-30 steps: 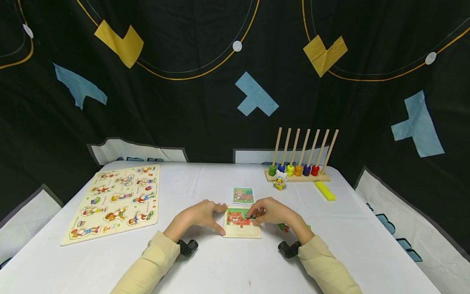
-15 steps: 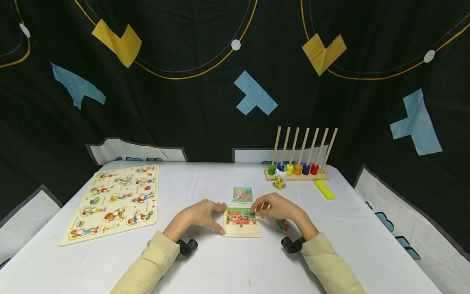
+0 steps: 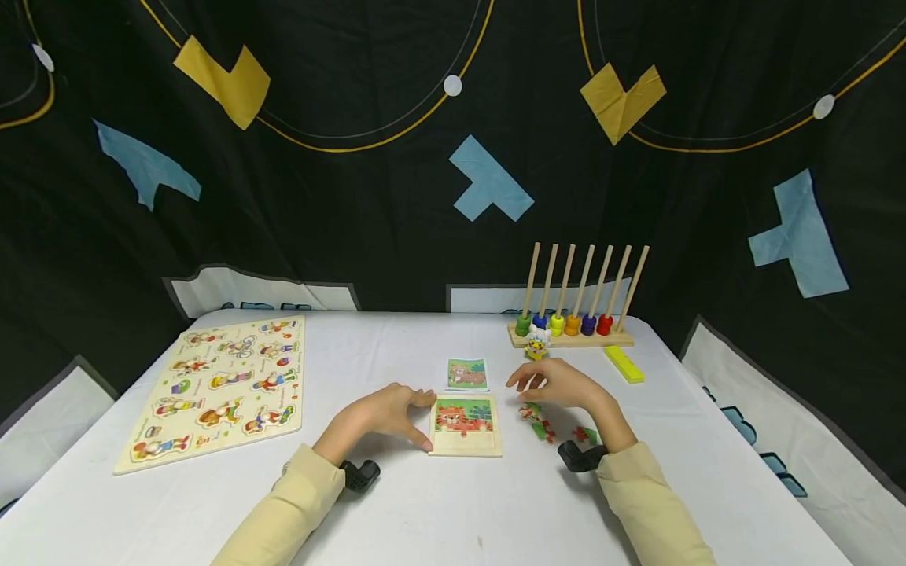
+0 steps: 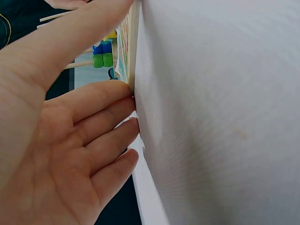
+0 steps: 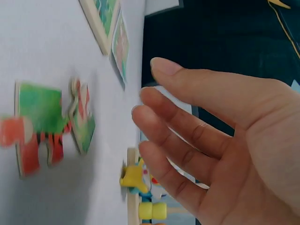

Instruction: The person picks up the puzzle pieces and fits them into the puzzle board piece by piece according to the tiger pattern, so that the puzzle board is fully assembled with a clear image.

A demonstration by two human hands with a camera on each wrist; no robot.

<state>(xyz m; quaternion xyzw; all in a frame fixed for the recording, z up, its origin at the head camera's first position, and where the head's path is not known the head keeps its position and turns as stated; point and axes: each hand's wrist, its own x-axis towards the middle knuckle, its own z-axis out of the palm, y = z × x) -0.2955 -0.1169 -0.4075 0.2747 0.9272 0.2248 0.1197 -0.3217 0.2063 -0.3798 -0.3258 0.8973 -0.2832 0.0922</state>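
Observation:
A small wooden puzzle tray [image 3: 465,449] lies at the table's middle, with red and green picture pieces [image 3: 463,420] across its upper part and bare wood showing below. My left hand [image 3: 392,413] touches the tray's left edge, thumb near the lower corner; in the left wrist view its fingers [image 4: 105,126] are fairly straight against the edge. To the right, my right hand [image 3: 559,384] hovers with loosely bent fingers, holding nothing. Below it are several loose puzzle pieces [image 3: 543,429], red and green; the right wrist view shows one green-and-red piece [image 5: 40,105] close up.
A picture card [image 3: 467,374] lies just behind the tray. A large figure board [image 3: 219,377] covers the left side. At the back right stand a peg rack [image 3: 573,341] with coloured beads, a small yellow-and-white figurine [image 3: 537,343] and a yellow block [image 3: 624,365].
My right hand has let go of a puzzle piece at the tray's upper right and moved right, over the loose pieces. My left hand has stayed at the tray's edge.

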